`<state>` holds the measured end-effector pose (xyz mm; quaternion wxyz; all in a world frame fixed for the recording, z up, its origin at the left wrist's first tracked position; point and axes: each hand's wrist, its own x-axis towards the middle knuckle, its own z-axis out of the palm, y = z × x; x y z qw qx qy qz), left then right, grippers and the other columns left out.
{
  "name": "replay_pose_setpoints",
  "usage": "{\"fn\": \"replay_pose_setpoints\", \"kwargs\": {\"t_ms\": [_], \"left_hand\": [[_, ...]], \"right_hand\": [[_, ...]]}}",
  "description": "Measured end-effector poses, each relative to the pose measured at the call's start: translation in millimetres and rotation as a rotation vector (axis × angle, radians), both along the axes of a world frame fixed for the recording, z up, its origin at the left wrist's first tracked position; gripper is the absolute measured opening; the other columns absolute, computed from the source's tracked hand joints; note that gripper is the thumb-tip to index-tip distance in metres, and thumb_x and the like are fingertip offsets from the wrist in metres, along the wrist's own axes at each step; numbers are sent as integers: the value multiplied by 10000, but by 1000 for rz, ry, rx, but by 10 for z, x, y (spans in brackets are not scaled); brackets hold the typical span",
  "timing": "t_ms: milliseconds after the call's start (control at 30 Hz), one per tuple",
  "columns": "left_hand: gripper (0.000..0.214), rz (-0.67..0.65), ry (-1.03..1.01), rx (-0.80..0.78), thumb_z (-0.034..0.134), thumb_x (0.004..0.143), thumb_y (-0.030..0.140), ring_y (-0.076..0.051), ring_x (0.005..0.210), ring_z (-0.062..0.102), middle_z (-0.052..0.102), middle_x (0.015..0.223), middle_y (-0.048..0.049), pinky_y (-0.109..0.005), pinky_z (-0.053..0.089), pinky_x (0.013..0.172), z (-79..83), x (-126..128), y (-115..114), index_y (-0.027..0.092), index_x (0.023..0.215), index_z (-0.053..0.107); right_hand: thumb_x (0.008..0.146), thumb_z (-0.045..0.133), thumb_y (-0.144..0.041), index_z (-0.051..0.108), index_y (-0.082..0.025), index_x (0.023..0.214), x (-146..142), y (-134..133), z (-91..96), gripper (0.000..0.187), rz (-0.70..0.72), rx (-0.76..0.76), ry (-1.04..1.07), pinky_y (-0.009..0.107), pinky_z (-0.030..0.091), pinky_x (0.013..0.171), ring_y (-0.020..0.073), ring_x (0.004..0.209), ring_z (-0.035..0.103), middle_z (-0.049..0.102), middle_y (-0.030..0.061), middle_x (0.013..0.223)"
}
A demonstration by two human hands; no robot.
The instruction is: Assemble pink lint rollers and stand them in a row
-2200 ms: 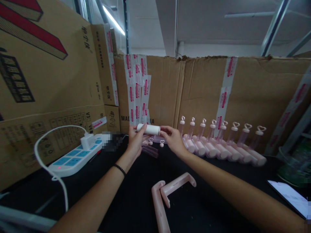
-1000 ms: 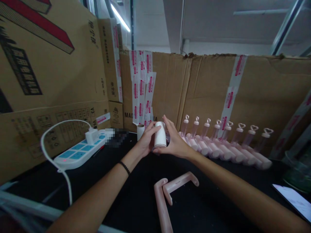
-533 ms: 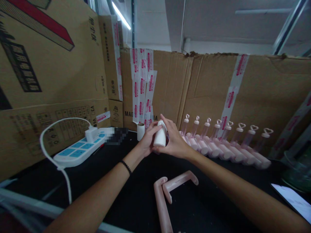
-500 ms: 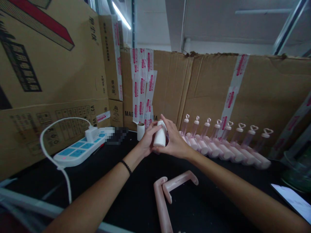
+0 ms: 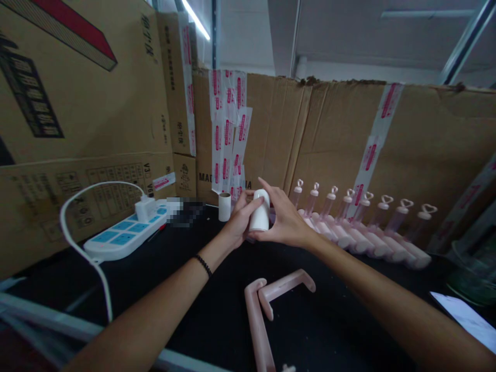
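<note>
Both hands hold a white paper roll upright over the black table, near the back. My left hand grips its left side with thumb and fingers. My right hand wraps the right side, index finger laid over the top. A small cardboard core stands just left of the hands. Two pink L-shaped handles lie on the table in front of my forearms.
A row of several pink rollers with heart-shaped ends leans on the taped cardboard wall at the right. A white and blue power strip with a plugged cable lies at the left. White paper sits at the right edge.
The white roll was held lying flat between both hands; it has been turned upright. Since then the hands have kept it in nearly the same place.
</note>
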<state>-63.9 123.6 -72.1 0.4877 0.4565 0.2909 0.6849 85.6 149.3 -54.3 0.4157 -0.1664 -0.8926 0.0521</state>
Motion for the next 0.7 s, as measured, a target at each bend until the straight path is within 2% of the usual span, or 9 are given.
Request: {"fn": "replay_pose_setpoints", "kwargs": {"t_ms": [100, 167, 200, 300, 367, 433, 533, 633, 700], "left_hand": [[342, 8, -21, -30, 790, 742, 340, -159, 682, 638, 651, 832, 8, -244, 506, 580, -55, -12, 59, 225, 981, 575], [306, -2, -46, -57, 758, 762, 323, -158, 655, 637, 657, 834, -3, -246, 505, 558, -91, -37, 109, 218, 992, 585], [298, -10, -61, -72, 736, 773, 316, -162, 639, 638, 663, 842, -12, -257, 510, 547, -104, -52, 129, 217, 1011, 585], [321, -34, -107, -111, 669, 803, 305, -185, 602, 644, 685, 873, -42, -306, 531, 517, -118, -93, 163, 227, 1095, 561], [338, -30, -135, -125, 651, 820, 323, -183, 575, 638, 687, 860, -51, -312, 532, 500, -113, -106, 165, 228, 1126, 543], [351, -20, -152, -126, 660, 827, 361, -165, 535, 615, 678, 819, -47, -292, 520, 480, -105, -104, 157, 221, 1125, 537], [389, -17, -154, -113, 693, 813, 393, -150, 496, 592, 660, 769, -30, -262, 494, 442, -95, -81, 127, 227, 1122, 524], [394, -12, -146, -106, 715, 797, 377, -148, 479, 584, 645, 730, -14, -243, 476, 417, -81, -56, 85, 233, 1106, 518], [374, -6, -147, -108, 713, 798, 370, -145, 471, 578, 639, 710, -9, -234, 464, 407, -74, -41, 61, 229, 1085, 519]], "right_hand": [[687, 846, -574, 41, -244, 1641, 28, 15, -19, 1291, 6, -61, -54, 542, 331, 1187, 343, 1475, 333, 305, 173, 1607], [781, 762, -610, 89, -242, 1636, 110, 3, 3, 1148, 1, -108, -119, 553, 293, 1207, 347, 1543, 201, 174, 166, 1666], [838, 713, -598, 181, -241, 1621, 172, -18, 26, 1012, -5, -121, -158, 555, 289, 1207, 347, 1547, 193, 183, 161, 1665], [924, 654, -495, 584, -225, 1362, 407, -151, 102, 519, -17, -148, -336, 517, 409, 1109, 326, 1351, 490, 516, 154, 1435], [893, 700, -482, 707, -209, 1100, 547, -278, 104, 342, -38, -202, -505, 465, 485, 980, 291, 1112, 613, 634, 119, 1187], [850, 749, -486, 721, -207, 999, 631, -405, 36, 318, -47, -261, -642, 418, 493, 908, 265, 1013, 619, 636, 92, 1102], [801, 807, -456, 704, -203, 1027, 648, -541, -158, 355, -23, -304, -762, 358, 474, 844, 251, 997, 599, 620, 77, 1083], [837, 784, -433, 679, -183, 1000, 634, -595, -302, 317, 9, -314, -784, 308, 443, 772, 223, 949, 589, 618, 69, 1038], [875, 741, -457, 657, -182, 942, 655, -602, -305, 295, 45, -375, -748, 283, 417, 712, 190, 859, 582, 622, 43, 947]]}}
